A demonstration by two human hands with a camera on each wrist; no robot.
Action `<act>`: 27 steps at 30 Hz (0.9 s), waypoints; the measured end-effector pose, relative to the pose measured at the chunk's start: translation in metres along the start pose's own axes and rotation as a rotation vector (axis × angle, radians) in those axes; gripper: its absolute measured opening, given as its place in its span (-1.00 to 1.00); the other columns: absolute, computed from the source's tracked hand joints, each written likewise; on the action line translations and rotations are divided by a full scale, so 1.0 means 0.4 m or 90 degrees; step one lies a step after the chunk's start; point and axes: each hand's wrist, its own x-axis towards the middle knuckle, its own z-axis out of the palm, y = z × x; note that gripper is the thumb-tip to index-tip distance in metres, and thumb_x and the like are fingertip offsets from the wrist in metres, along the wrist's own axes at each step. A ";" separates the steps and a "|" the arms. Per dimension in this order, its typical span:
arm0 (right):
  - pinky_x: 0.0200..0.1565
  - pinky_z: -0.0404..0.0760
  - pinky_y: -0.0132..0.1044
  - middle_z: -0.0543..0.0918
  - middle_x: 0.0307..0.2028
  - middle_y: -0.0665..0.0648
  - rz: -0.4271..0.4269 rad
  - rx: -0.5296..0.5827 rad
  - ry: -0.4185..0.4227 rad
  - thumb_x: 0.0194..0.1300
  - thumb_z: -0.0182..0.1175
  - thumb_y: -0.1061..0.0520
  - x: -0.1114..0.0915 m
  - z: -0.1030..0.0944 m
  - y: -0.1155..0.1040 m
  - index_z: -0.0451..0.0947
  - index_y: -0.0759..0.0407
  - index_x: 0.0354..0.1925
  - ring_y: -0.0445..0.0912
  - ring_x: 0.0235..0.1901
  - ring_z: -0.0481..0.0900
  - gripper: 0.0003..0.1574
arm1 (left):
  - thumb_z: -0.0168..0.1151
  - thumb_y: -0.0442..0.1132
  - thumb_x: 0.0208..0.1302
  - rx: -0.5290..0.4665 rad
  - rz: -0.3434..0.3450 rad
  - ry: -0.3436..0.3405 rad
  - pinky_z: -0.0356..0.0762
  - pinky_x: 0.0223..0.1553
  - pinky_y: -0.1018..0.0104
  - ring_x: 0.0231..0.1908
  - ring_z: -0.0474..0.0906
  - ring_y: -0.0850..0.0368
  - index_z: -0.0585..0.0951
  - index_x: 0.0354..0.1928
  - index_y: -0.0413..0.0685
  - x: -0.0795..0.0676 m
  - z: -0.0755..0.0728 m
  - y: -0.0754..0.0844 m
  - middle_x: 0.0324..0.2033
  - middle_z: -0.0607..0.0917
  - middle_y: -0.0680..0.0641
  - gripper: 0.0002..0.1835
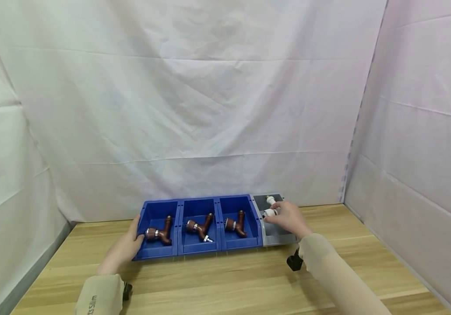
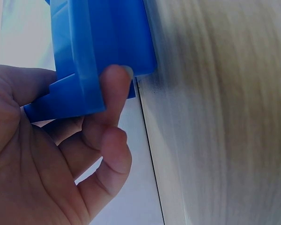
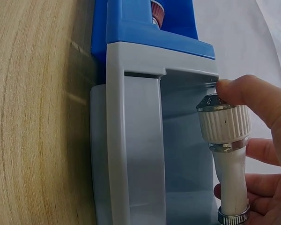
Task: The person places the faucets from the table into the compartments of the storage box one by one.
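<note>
My left hand (image 1: 125,248) grips the outer left wall of the leftmost blue bin (image 1: 156,208), thumb on one side and fingers on the other. My right hand (image 1: 290,218) holds a white valve (image 3: 226,126) with a ribbed knob and metal collars, at the grey bin (image 1: 280,239) on the right end. In the right wrist view, the thumb lies on the knob's metal end and the fingers are behind the body. Each blue bin has one brown valve in it: a left one (image 1: 166,232), a middle one (image 1: 202,230) with a silver tip, and a right one (image 1: 240,225).
The bins stand side by side in a row on a wooden table (image 1: 217,280). White cloth (image 1: 194,109) hangs behind the row, with more cloth (image 1: 414,131) along the right. A black wrist device (image 1: 294,261) hangs below the right sleeve.
</note>
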 end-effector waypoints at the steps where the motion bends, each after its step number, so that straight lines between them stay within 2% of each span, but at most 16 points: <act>1: -0.62 0.31 -0.28 0.40 -0.76 -0.01 0.001 0.002 0.000 -0.20 0.35 -0.23 0.000 0.000 0.001 0.56 0.09 -0.17 -0.15 -0.74 0.27 -0.36 | -0.17 -0.25 0.31 0.000 0.000 0.000 0.24 -0.07 -0.20 0.03 0.26 -0.39 -0.29 0.34 -0.18 0.001 0.000 0.000 0.13 0.19 -0.48 -0.30; 4: -0.64 0.29 -0.28 0.37 -0.79 0.00 0.002 0.003 -0.001 -0.20 0.34 -0.24 -0.001 0.001 0.002 0.55 0.09 -0.17 -0.16 -0.76 0.24 -0.36 | -0.17 -0.25 0.31 0.001 0.001 0.000 0.24 -0.07 -0.21 0.03 0.26 -0.39 -0.29 0.34 -0.19 0.000 -0.001 0.003 0.13 0.19 -0.49 -0.30; 14: -0.56 0.36 -0.27 0.43 -0.72 0.02 0.017 -0.002 0.009 -0.17 0.32 -0.26 -0.001 0.005 -0.003 0.54 0.10 -0.16 -0.12 -0.68 0.33 -0.34 | -0.18 -0.24 0.32 0.001 -0.003 -0.006 0.25 -0.09 -0.20 0.02 0.28 -0.38 -0.32 0.34 -0.16 -0.003 -0.003 0.005 0.13 0.19 -0.48 -0.29; 17: -0.53 0.39 -0.25 0.51 -0.62 0.03 0.019 -0.009 0.021 -0.18 0.31 -0.27 0.002 0.006 -0.009 0.54 0.12 -0.15 -0.13 -0.64 0.37 -0.32 | -0.18 -0.23 0.33 0.001 -0.003 -0.005 0.24 -0.07 -0.20 0.04 0.26 -0.38 -0.32 0.34 -0.15 -0.004 -0.004 0.006 0.15 0.17 -0.47 -0.29; 21: -0.45 0.44 -0.23 0.59 -0.39 0.03 0.025 -0.016 0.034 -0.19 0.30 -0.30 0.006 0.010 -0.013 0.54 0.13 -0.15 -0.14 -0.55 0.44 -0.29 | -0.19 -0.22 0.33 -0.002 -0.004 -0.006 0.23 -0.06 -0.21 0.05 0.24 -0.38 -0.33 0.34 -0.14 -0.003 -0.005 0.007 0.16 0.14 -0.47 -0.29; 27: -0.46 0.44 -0.23 0.60 -0.31 0.06 0.041 -0.013 0.033 -0.17 0.28 -0.32 0.006 0.011 -0.022 0.54 0.13 -0.16 -0.13 -0.52 0.46 -0.29 | -0.18 -0.24 0.32 -0.001 -0.005 -0.009 0.24 -0.07 -0.20 0.04 0.25 -0.38 -0.32 0.34 -0.15 -0.002 -0.005 0.005 0.16 0.16 -0.47 -0.29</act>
